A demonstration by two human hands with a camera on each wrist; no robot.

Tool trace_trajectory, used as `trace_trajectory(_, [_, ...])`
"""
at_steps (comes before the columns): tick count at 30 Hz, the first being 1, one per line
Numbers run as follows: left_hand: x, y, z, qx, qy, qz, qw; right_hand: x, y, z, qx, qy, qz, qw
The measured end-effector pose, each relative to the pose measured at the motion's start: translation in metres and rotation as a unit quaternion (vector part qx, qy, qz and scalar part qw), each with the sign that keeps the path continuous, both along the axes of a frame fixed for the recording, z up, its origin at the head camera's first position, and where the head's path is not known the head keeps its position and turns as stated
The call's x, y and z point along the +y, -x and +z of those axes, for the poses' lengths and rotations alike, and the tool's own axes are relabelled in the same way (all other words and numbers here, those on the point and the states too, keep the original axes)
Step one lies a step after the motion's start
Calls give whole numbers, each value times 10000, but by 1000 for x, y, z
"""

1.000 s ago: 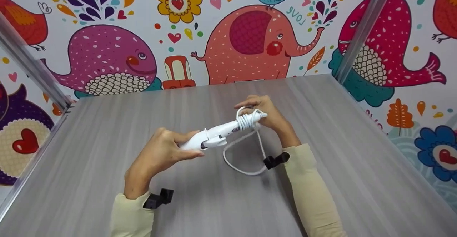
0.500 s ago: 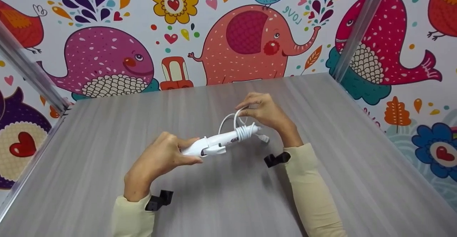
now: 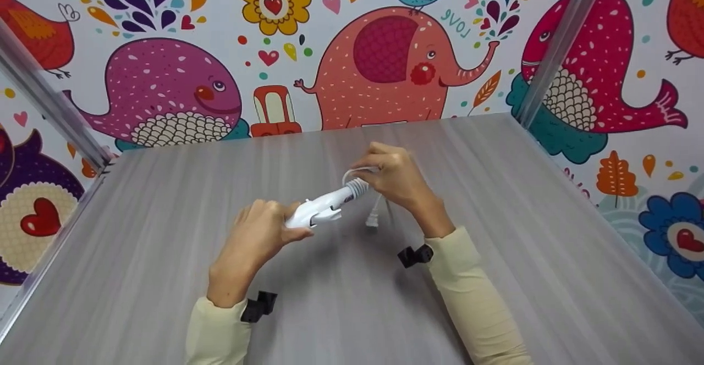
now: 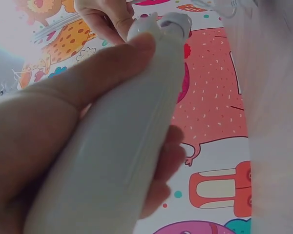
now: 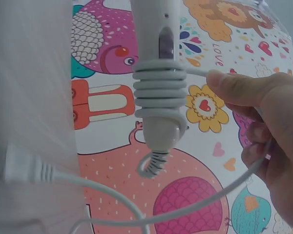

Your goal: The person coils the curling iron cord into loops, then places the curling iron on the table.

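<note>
A white curling iron (image 3: 319, 210) is held above the table, tilted with its handle end up to the right. My left hand (image 3: 250, 238) grips its thick end, thumb along one side and fingers round the other. Several turns of white power cord (image 5: 159, 92) circle the handle. Thumb and fingers of my right hand (image 3: 399, 181) pinch the cord beside these turns; in the right wrist view a loose length runs below that hand (image 5: 283, 114). The plug (image 3: 372, 220) dangles under the right hand. In the left wrist view the thick end (image 4: 119, 141) fills the palm.
Beneath both hands lies a grey wood-grain table (image 3: 330, 310). Behind it stands a wall panel (image 3: 209, 2) printed with cartoon animals, with metal posts (image 3: 558, 51) at the corners. A black mount (image 3: 415, 255) sits at each wrist.
My right hand has moved from above the wrapped handle to close beside it, still pinching the cord. The cord's loose loop has shifted and the plug now hangs lower. The left hand keeps its grip.
</note>
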State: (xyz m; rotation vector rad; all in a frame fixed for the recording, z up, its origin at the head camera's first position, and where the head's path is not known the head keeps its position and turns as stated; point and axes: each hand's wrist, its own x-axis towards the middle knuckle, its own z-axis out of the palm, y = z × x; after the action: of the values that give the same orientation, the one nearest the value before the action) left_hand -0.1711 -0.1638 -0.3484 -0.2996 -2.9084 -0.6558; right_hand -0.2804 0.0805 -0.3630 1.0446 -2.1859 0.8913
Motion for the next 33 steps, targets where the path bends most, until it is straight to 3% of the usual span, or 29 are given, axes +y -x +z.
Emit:
trace_trajectory(6, [-4,5,-2,69,64,202,9998,-7,1,-4,286,-267,-103,9992])
trace_trajectory(11, [0,8,-5,249,-8,521,9983,-10,1,-6,292,-134,-93,9994])
trace_trajectory(18, [2,10,-12,1051,-255,856,9904,-15,0,-6,148,249,-59,9996])
trace_trajectory(21, [2,10,-12,1293,-513,994,9853,-15,0,-5,-210,467,33,9987])
trace_trajectory(24, [2,10,-11,1260,-852,1161,9815,-14,0,-4,-855,785,223,9930])
trace_trajectory(29, [0,9,-7,1166,-1316,1371,9748,-11,3,-4,-2095,1448,694,9645])
trace_trajectory(33, [-2,8,-3,1248,-1708,1326,9683,-7,7,-6,-2528,1702,1006,9471])
